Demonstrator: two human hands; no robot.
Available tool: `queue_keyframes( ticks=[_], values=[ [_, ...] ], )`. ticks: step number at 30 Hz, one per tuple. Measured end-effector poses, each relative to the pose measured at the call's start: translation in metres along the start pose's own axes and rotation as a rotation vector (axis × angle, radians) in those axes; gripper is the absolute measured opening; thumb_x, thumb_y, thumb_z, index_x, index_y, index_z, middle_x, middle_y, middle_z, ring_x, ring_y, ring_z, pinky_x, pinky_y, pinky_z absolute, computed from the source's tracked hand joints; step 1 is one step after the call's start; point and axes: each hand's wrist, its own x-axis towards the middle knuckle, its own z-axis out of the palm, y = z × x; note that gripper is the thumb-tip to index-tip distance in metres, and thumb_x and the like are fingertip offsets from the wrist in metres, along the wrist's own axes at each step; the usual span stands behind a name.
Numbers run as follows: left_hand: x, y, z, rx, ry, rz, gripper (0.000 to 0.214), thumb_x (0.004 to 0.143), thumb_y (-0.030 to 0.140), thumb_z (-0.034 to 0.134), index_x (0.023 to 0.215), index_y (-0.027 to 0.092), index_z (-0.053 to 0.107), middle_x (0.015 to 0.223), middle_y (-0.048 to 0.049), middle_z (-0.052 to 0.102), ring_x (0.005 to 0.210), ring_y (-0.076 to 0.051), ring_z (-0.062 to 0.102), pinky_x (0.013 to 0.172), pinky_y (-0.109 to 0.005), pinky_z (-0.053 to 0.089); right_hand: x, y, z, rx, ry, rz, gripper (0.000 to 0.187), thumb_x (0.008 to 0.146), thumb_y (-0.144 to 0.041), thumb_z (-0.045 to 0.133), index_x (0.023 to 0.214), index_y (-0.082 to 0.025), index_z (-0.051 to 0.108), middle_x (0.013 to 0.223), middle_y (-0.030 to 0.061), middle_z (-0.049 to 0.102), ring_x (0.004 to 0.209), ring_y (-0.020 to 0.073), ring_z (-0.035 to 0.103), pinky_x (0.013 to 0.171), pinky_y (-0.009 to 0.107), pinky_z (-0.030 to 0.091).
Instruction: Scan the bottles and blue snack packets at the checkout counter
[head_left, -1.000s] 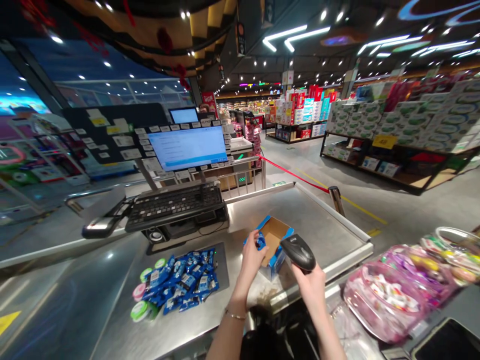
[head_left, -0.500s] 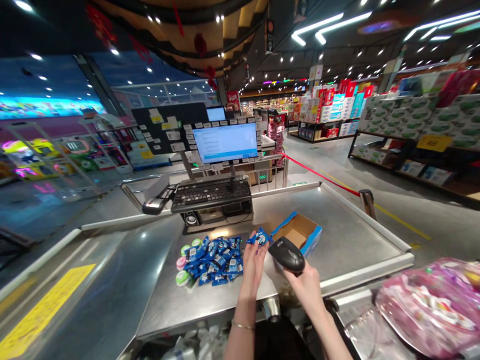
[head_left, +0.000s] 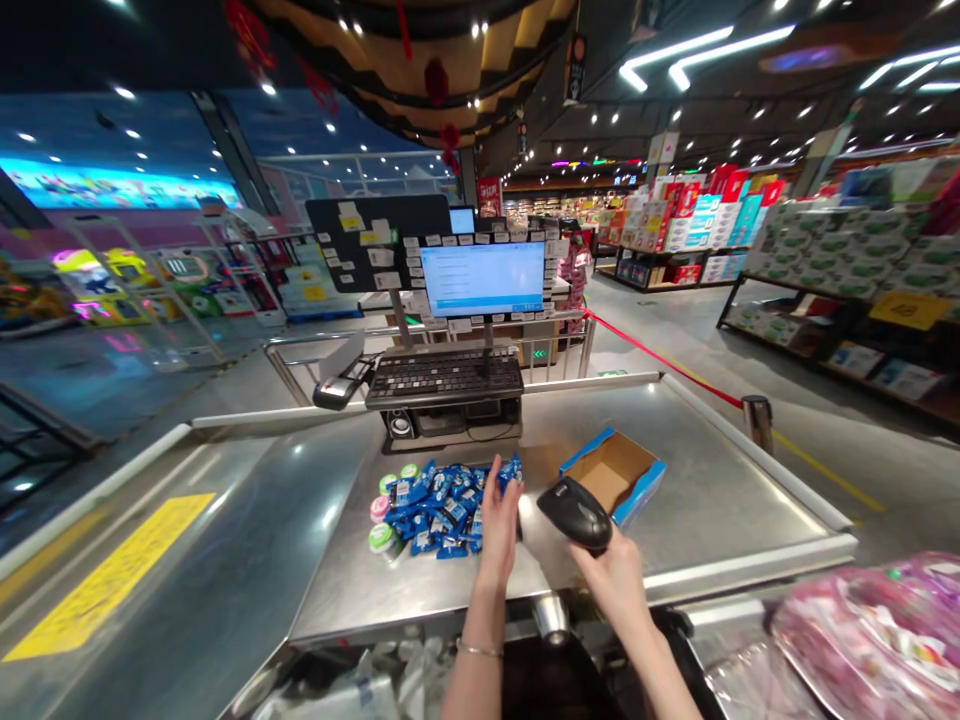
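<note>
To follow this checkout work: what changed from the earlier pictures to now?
The left hand moved from the cardboard box to the pile of blue packets; its packet seems let go at the pile's edge. The right hand still holds the barcode scanner.

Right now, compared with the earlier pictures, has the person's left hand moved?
Yes, leftward. Against the black keyboard, the left hand was past its right end; now it is below that end, beside the pile of blue packets.
</note>
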Motion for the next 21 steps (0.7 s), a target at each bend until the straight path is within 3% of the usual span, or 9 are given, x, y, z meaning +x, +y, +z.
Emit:
queue_keyframes(
  ticks=[2,5,8,11,14,21],
  values=[
    [0.001,-0.001,-0.005,0.258,0.025,0.147,0.057,0.072,0.031,0.071,0.126,0.029,0.052,0.132,-0.0043,0.05,0.126,-0.02,0.043,0.109,-0.036,0.031,0.0,-0.001,-0.001,-0.014,-0.007,-0.01,0.026,0.074,-0.035,0.051,0.087,-0.017,0.065,0.076,0.0083,0.072,0.072,0.0228,0.068,0.062,0.027,0.05],
    [0.003,0.001,-0.01,0.572,0.018,0.341,0.067,0.074,0.024,0.067,0.135,0.029,0.04,0.128,-0.0057,0.051,0.122,-0.021,0.046,0.107,-0.04,0.033,0.001,-0.004,-0.004,-0.043,-0.03,-0.031,0.03,0.074,-0.035,0.052,0.092,-0.017,0.066,0.079,0.0085,0.073,0.074,0.0238,0.069,0.063,0.028,0.05],
    [0.005,0.006,-0.015,0.775,-0.016,0.534,0.072,0.077,0.017,0.059,0.141,0.027,0.028,0.125,-0.0079,0.052,0.121,-0.022,0.046,0.108,-0.045,0.03,0.001,-0.009,-0.008,-0.087,-0.063,-0.04,0.033,0.074,-0.033,0.052,0.099,-0.018,0.066,0.08,0.0078,0.073,0.074,0.0244,0.069,0.062,0.028,0.05],
    [0.009,0.008,-0.02,0.877,-0.11,0.7,0.067,0.08,0.015,0.054,0.141,0.026,0.028,0.126,-0.0096,0.051,0.124,-0.023,0.043,0.109,-0.047,0.029,-0.001,-0.016,-0.012,-0.127,-0.073,-0.055,0.032,0.076,-0.032,0.05,0.101,-0.018,0.066,0.079,0.0073,0.072,0.073,0.0242,0.068,0.063,0.028,0.049],
    [0.012,0.005,-0.026,0.91,-0.171,0.776,0.06,0.082,0.015,0.051,0.138,0.027,0.032,0.127,-0.0098,0.052,0.125,-0.024,0.042,0.108,-0.047,0.031,-0.001,-0.021,-0.013,-0.14,-0.038,-0.064,0.034,0.077,-0.032,0.049,0.103,-0.017,0.065,0.08,0.0079,0.072,0.073,0.0242,0.069,0.062,0.028,0.049],
    [0.006,-0.004,-0.034,0.912,-0.206,0.807,0.048,0.085,0.02,0.049,0.132,0.026,0.041,0.131,-0.0108,0.051,0.127,-0.025,0.043,0.108,-0.047,0.032,-0.002,-0.024,-0.012,-0.201,-0.049,-0.082,0.031,0.077,-0.031,0.05,0.1,-0.017,0.066,0.079,0.008,0.072,0.074,0.0249,0.069,0.06,0.027,0.048]
  ],
)
